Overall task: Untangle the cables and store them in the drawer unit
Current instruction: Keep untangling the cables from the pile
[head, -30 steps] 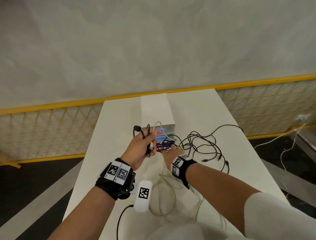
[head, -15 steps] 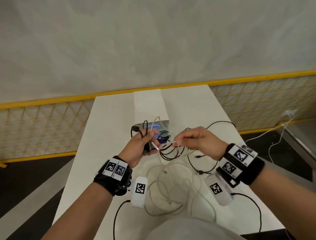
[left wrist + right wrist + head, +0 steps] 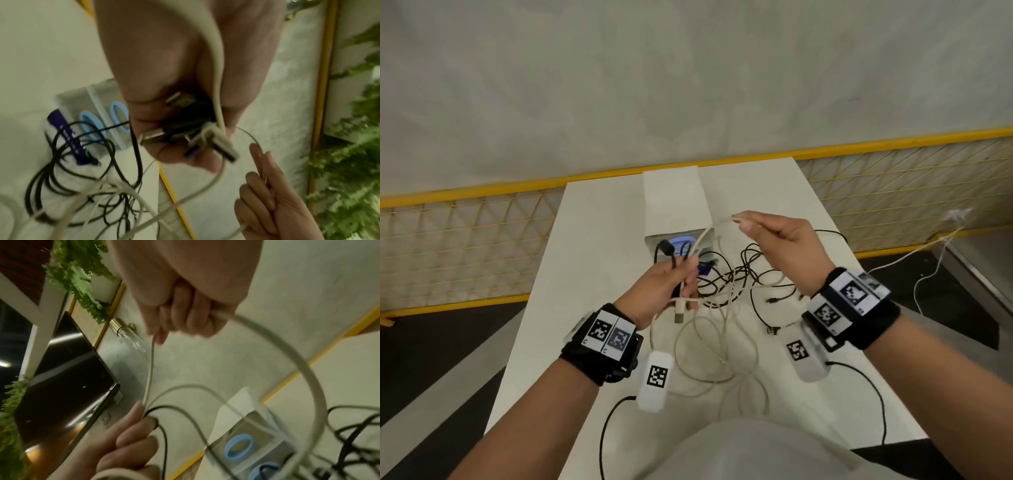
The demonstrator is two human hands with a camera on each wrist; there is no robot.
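Note:
My left hand (image 3: 683,277) grips a bundle of cable ends above the white table (image 3: 592,246): black leads and a white cable's USB plug (image 3: 223,147) stick out below the fist. My right hand (image 3: 746,222) pinches the white cable (image 3: 705,236) and holds it raised, so it arcs between both hands. More of it lies in loose white loops (image 3: 709,346) on the table. A black cable tangle (image 3: 743,274) lies in front of the white drawer unit (image 3: 671,202), whose blue ring handles (image 3: 90,125) face me. In the right wrist view the right hand (image 3: 185,321) is curled round the white cable (image 3: 298,361).
A small purple item (image 3: 703,270) lies at the foot of the drawer unit among the black leads. Loose black plugs (image 3: 774,330) lie on the table's right part. A yellow mesh fence (image 3: 465,246) runs behind the table. A white lead (image 3: 928,274) trails on the floor to the right.
My right hand came up out of the tangle, pinched the white cable by the left hand, then lifted it up and to the right. The left hand kept its grip on the bundle.

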